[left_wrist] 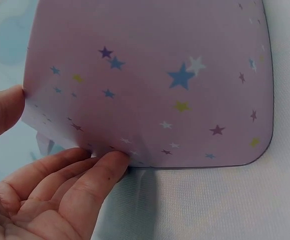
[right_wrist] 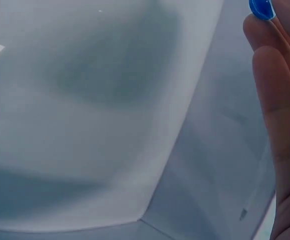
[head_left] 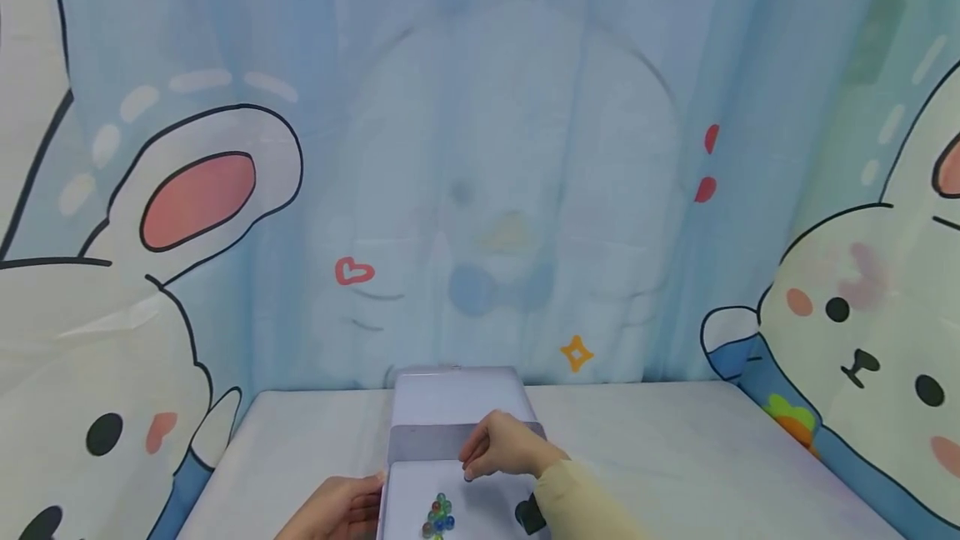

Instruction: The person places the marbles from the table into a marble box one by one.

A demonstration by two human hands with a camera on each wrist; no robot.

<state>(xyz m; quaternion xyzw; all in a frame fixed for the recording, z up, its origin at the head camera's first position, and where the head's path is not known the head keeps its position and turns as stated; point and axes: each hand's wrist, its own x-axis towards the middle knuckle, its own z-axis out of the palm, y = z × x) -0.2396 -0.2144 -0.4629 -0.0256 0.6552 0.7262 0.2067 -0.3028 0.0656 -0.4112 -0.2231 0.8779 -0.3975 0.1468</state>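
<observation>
My right hand (head_left: 504,444) hovers over the inside of a shallow pale box (head_left: 483,515), pinching a blue glass marble (right_wrist: 261,7) between thumb and fingertips. Below it and to the left, several green, blue and reddish marbles (head_left: 438,515) sit clustered on the box floor. Beside the box's left side, my left hand (head_left: 337,508) grips the wall. In the left wrist view that hand's thumb is at one edge and its fingers (left_wrist: 112,162) curl at the lower edge of the star-printed side (left_wrist: 149,120).
The box's lid (head_left: 459,397) stands folded back at the far side. A white cloth covers the table (head_left: 660,457). Behind it hangs a blue curtain (head_left: 480,107) printed with cartoon rabbits. A black wrist camera (head_left: 529,515) is at the right sleeve.
</observation>
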